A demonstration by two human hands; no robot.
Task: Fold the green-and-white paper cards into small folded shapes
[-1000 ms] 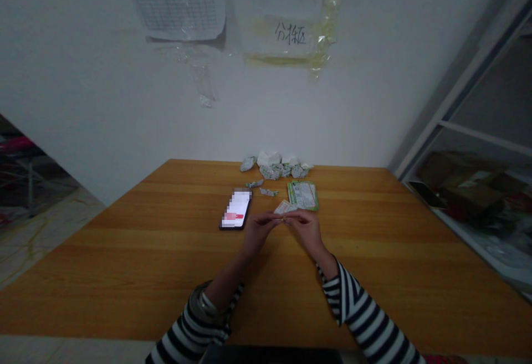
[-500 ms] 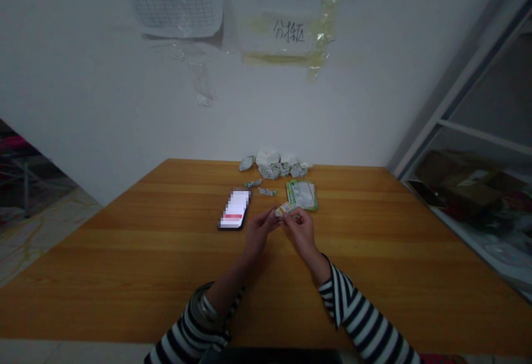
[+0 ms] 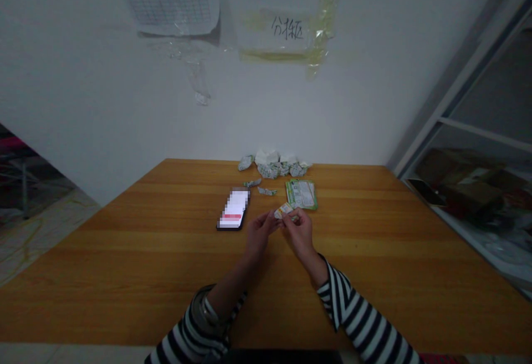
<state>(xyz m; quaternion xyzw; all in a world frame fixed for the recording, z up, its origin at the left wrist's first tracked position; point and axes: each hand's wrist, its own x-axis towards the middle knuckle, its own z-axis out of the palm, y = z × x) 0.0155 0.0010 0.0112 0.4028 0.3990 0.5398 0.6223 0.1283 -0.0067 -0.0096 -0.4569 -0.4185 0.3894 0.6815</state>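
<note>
Both hands meet above the wooden table (image 3: 174, 286), pinching a small printed packet (image 3: 283, 210) between them. My left hand (image 3: 260, 232) is closed on its left end. On the near right side, the fingers of my right hand (image 3: 300, 231) are closed on it too. The packet is white with orange and yellow print; my fingertips cover part of it. Just beyond my right hand lies a flat green-and-white pouch (image 3: 301, 195). A phone (image 3: 233, 209) with a lit, blurred screen rests left of my left hand.
Crumpled white-and-green wrappers (image 3: 269, 169) lie along the table's back edge by the wall. Closer in are two narrow wrapper strips, a left one (image 3: 252, 183) and a right one (image 3: 266, 191). At the right, a glass panel with a pale frame borders the table.
The view has shifted very slightly. Both hands keep their hold on the packet, with hardly any movement of the fingers.
</note>
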